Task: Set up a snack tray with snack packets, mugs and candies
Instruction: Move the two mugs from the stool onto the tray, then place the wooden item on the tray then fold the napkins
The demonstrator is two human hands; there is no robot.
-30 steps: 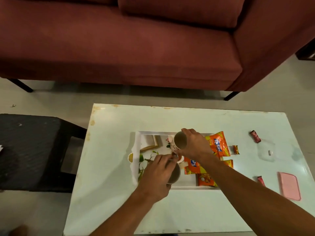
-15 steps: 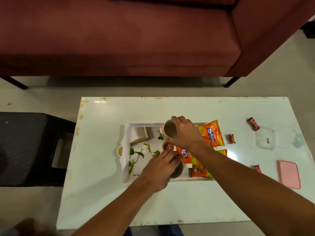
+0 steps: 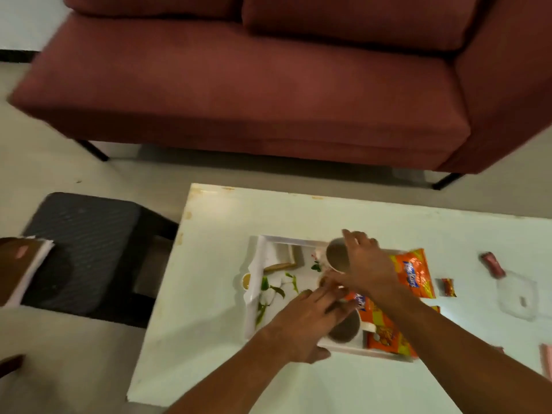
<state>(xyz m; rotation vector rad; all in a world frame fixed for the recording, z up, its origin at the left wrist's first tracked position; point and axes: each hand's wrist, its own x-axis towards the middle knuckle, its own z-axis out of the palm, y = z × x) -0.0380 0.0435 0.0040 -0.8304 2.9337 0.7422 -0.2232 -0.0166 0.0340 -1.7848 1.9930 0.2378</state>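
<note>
A white tray (image 3: 259,294) with a green leaf print lies on the white table (image 3: 215,339). My right hand (image 3: 369,264) grips a mug (image 3: 337,254) by its rim over the tray's far part; the mug is tilted with its mouth facing me. My left hand (image 3: 301,322) holds a second mug (image 3: 343,327) at the tray's near side, fingers along its far rim and thumb on the near side. Orange snack packets (image 3: 413,274) (image 3: 385,336) lie on the tray's right part. A small candy (image 3: 448,287) and a red candy (image 3: 493,265) lie on the table to the right.
A clear plastic piece (image 3: 518,295) lies on the table's right side and a pink object (image 3: 547,364) shows at the frame's right edge. A maroon sofa (image 3: 268,85) stands behind the table. A black stool (image 3: 83,252) sits to its left.
The view has swung and blurred, so the table now sits lower and further right in frame. Both hands stay on their mugs over the tray, in about the same places.
</note>
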